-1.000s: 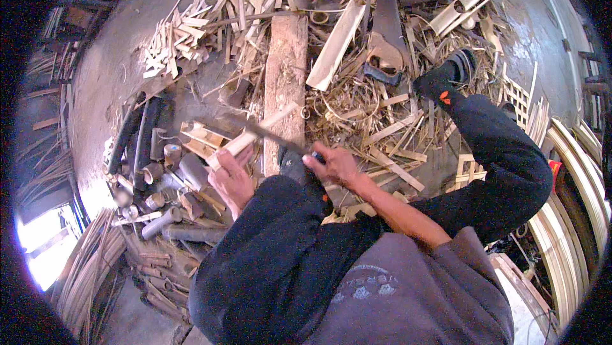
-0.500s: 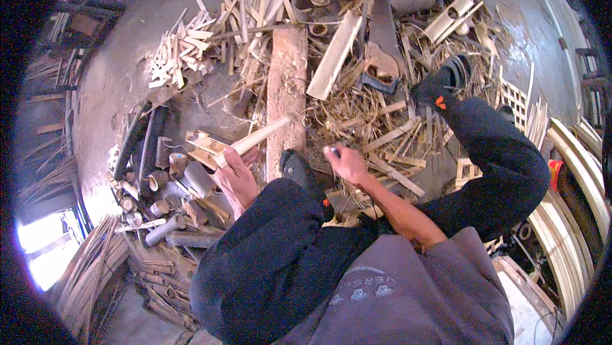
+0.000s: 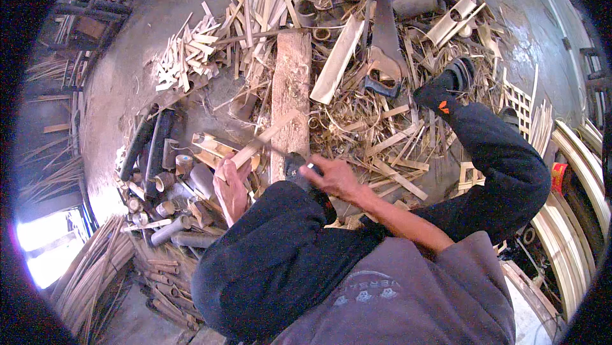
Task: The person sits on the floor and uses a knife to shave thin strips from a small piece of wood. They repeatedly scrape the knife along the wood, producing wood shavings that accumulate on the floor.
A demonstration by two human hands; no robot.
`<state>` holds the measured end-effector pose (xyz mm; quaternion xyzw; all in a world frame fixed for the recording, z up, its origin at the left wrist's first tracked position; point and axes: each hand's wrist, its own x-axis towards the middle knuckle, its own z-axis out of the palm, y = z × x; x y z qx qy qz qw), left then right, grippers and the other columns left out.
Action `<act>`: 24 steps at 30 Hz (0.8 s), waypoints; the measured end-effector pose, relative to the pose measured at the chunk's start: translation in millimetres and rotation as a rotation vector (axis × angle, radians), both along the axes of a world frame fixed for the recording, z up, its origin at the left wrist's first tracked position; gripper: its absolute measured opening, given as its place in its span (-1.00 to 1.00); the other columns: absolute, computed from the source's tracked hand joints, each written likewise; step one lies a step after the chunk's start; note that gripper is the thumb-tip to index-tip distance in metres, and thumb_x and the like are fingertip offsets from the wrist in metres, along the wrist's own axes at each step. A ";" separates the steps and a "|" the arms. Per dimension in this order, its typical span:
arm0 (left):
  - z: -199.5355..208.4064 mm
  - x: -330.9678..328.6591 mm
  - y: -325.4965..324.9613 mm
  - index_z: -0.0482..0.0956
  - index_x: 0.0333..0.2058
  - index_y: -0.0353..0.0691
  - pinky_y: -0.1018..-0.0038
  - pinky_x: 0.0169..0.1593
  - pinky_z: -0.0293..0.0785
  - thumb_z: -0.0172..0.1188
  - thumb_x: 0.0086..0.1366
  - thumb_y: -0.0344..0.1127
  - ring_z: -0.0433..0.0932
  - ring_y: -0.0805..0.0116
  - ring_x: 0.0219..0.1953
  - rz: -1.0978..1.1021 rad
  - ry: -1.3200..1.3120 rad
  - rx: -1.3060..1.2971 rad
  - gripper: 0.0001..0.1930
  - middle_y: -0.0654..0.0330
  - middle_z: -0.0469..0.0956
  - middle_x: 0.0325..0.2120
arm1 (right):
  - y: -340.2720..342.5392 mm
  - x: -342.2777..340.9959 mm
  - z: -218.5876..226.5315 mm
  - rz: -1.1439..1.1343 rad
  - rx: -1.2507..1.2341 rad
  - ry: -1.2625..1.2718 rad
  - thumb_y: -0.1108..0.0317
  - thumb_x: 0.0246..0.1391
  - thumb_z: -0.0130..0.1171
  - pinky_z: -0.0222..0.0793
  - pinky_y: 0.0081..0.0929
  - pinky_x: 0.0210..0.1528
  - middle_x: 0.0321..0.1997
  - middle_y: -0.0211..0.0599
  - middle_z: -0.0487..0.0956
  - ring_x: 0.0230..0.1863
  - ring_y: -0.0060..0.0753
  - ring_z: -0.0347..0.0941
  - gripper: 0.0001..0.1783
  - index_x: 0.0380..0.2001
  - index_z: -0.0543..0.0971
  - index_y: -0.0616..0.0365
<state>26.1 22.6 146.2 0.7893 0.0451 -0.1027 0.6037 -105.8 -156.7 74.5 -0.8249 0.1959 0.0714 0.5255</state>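
Observation:
My left hand (image 3: 231, 191) is closed around the lower end of a split bamboo strip (image 3: 273, 132), which slants up so that its far end lies over a thick wooden plank (image 3: 291, 71). In my right hand (image 3: 336, 180), the fingers wrap the handle of a knife. Its thin dark blade (image 3: 275, 149) points left and reaches the strip's edge; whether it cuts in, I cannot tell. My dark-covered left foot (image 3: 294, 165) rests at the plank's near end, between the hands. Beside the left hand lie split bamboo pieces (image 3: 213, 147).
A handsaw (image 3: 384, 45) and a half-split bamboo length (image 3: 338, 61) lie on shavings beyond the hands. Cut slats (image 3: 191, 55) are heaped at the far left, bamboo tubes (image 3: 169, 227) at the near left. Long pale strips (image 3: 564, 249) lean at the right.
My right hand has moved left and slightly nearer, bringing the knife blade to the strip. The strip has turned a little in my left hand and points more steeply away.

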 end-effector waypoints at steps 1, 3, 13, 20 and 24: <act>2.9 0.0 -1.6 0.30 0.02 -0.57 0.33 -0.09 0.52 -0.16 0.38 -0.25 0.57 0.14 -0.14 0.025 0.026 0.048 -0.57 -0.13 0.48 -0.18 | 7.8 3.9 8.2 0.075 0.032 -0.008 -0.26 0.14 -0.10 0.39 -0.01 -0.32 -0.52 0.09 0.54 -0.37 0.23 0.50 -0.37 -0.32 0.53 0.17; 12.7 -1.5 -7.6 0.26 0.03 -0.60 0.34 -0.08 0.52 -0.16 0.38 -0.27 0.59 0.08 -0.13 0.076 0.081 0.144 -0.56 -0.16 0.47 -0.16 | 11.6 4.8 3.6 0.071 0.030 -0.001 -0.27 0.15 -0.12 0.39 -0.02 -0.29 -0.46 0.12 0.55 -0.33 0.21 0.51 -0.35 -0.29 0.53 0.18; 24.0 18.1 -9.3 0.14 0.02 -0.63 0.38 -0.04 0.51 -0.15 0.42 -0.21 0.62 0.00 -0.17 -0.081 0.116 -0.052 -0.52 -0.19 0.46 -0.11 | -23.5 2.2 -59.1 -0.075 -0.120 0.154 -0.24 0.17 -0.14 0.38 0.01 -0.04 -0.21 0.24 0.56 -0.10 0.21 0.49 -0.28 -0.08 0.50 0.27; 18.7 13.2 12.8 0.32 -0.07 -0.57 0.19 -0.08 0.59 -0.13 0.43 -0.17 0.59 -0.06 -0.15 -0.010 0.106 -0.335 -0.57 -0.24 0.49 -0.14 | -54.6 3.3 -74.3 -0.234 0.346 0.292 -0.22 0.17 -0.07 0.40 -0.17 -0.10 -0.30 0.02 0.59 -0.23 0.03 0.53 -0.31 -0.05 0.50 0.26; 33.6 66.3 -24.2 0.35 -0.03 -0.48 0.12 0.09 0.44 -0.04 0.40 -0.20 0.46 -0.03 0.06 -0.071 -0.133 -0.623 -0.61 -0.13 0.47 -0.04 | -40.2 -4.7 -91.3 -0.245 0.221 0.071 -0.27 0.16 -0.08 0.29 -0.35 -0.45 -0.58 -0.23 0.46 -0.57 -0.30 0.39 -0.35 -0.27 0.48 0.22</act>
